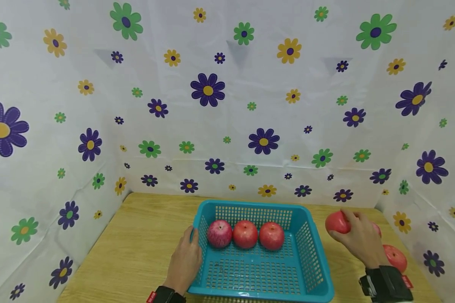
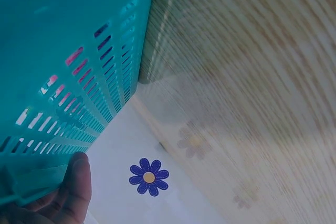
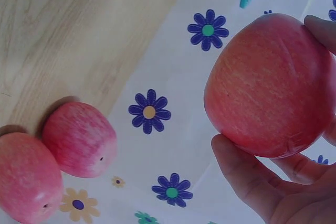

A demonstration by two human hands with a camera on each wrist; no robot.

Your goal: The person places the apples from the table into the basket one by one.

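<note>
A blue plastic basket (image 1: 261, 295) with slotted walls stands on the table. My left hand (image 1: 186, 259) grips its left rim; in the left wrist view the fingers (image 2: 77, 184) lie against the wall (image 2: 52, 19). Three red apples, one streaked (image 1: 219, 234), one in the middle (image 1: 245, 234) and one on the right (image 1: 271, 236), sit in a row inside. Right of the basket, my right hand (image 1: 360, 240) holds another red apple (image 1: 336, 222) between thumb and fingers, raised above the table. Beyond the right wrist lie two more apples, one nearer (image 1: 395, 258) and one partly hidden (image 1: 377, 229).
The light wooden table (image 1: 136, 248) extends left of the basket. A white flower-print cloth (image 1: 227, 118) hangs behind the table and along both sides. In the right wrist view, the two loose apples (image 3: 79, 140) lie side by side on the wood.
</note>
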